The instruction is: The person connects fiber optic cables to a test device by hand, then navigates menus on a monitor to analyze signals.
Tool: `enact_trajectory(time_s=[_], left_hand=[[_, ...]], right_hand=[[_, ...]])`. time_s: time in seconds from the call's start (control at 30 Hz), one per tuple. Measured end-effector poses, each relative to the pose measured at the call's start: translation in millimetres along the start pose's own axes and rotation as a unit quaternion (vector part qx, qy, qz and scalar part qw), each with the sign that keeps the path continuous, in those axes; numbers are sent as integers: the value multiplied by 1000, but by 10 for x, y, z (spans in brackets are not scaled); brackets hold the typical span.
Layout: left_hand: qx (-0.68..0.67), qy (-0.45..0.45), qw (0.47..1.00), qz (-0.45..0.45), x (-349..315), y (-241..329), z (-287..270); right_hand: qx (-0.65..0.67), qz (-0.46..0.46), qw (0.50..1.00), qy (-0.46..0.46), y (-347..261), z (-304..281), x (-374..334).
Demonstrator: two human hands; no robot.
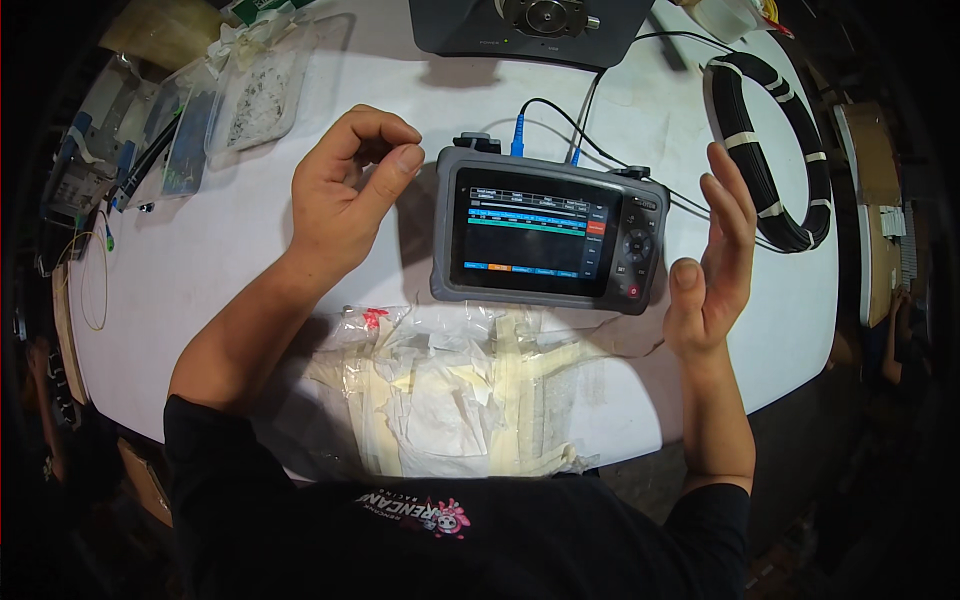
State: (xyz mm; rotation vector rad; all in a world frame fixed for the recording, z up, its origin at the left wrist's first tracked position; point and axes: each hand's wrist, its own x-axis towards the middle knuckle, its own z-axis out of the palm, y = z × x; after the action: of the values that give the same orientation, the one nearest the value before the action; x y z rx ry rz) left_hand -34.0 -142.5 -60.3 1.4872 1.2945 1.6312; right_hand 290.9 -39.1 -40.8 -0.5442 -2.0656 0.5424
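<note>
A grey handheld fiber tester [545, 230] with a lit screen and a button pad lies between my hands on the white table. Two blue fiber connectors [518, 134] are plugged into its top edge, and a black cable runs from them toward the back. My left hand [350, 185] hovers left of the tester, its fingers loosely curled and the thumb close to the index fingertip; nothing shows in it. On the other side, my right hand [715, 265] is raised beside the tester's right edge with fingers stretched upward, holding nothing.
In front of me, clear plastic with cream tape [450, 400] covers the table edge. A black cable coil [760, 150] lies at right. A dark device [530, 30] stands at the back; clear bins [260, 100] are at far left, near a thin yellow fiber [88, 290].
</note>
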Motion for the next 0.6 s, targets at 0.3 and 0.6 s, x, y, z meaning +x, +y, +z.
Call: enact_trajectory(time_s=[0.3,0.6], left_hand=[[-13,3,1000,-2,5,-15,-13],[12,10,1000,-15,-3,50,-27]], right_hand=[[6,4,1000,-9,47,14,-7],[-28,-15,999,-31,-14,55,30]])
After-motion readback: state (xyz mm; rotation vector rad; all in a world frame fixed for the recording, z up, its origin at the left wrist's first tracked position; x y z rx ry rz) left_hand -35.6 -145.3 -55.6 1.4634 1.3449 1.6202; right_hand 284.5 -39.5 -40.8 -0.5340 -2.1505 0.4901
